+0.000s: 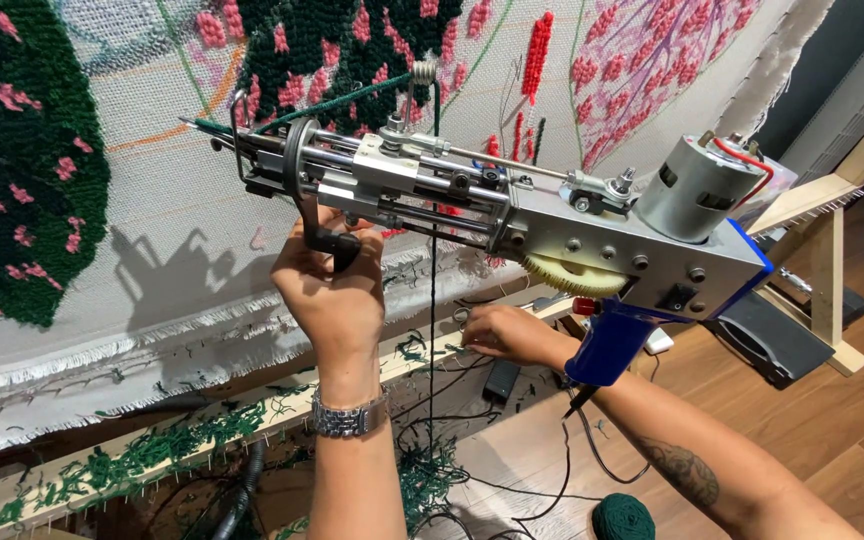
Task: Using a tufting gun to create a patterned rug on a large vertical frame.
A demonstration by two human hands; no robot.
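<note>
A tufting gun (552, 225) with a metal body, a grey motor and a blue pistol grip (612, 340) is held up in front of a stretched white cloth (182, 200). My left hand (337, 290), with a metal watch on the wrist, grips the gun's black front handle. The needle end points left at the cloth. A dark green yarn strand (432, 330) hangs down from the gun. My right hand (502, 332) reaches under the gun to the wooden frame edge, fingers curled near a small metal piece. What it holds is unclear.
The cloth bears tufted dark green patches with pink spots (12, 180) and red marks. Green yarn scraps litter the frame's lower rail (152, 460). A green yarn ball (622, 520), a black power adapter (500, 378), cables and a hose (242, 490) lie on the wooden floor. A wooden frame leg (830, 270) stands right.
</note>
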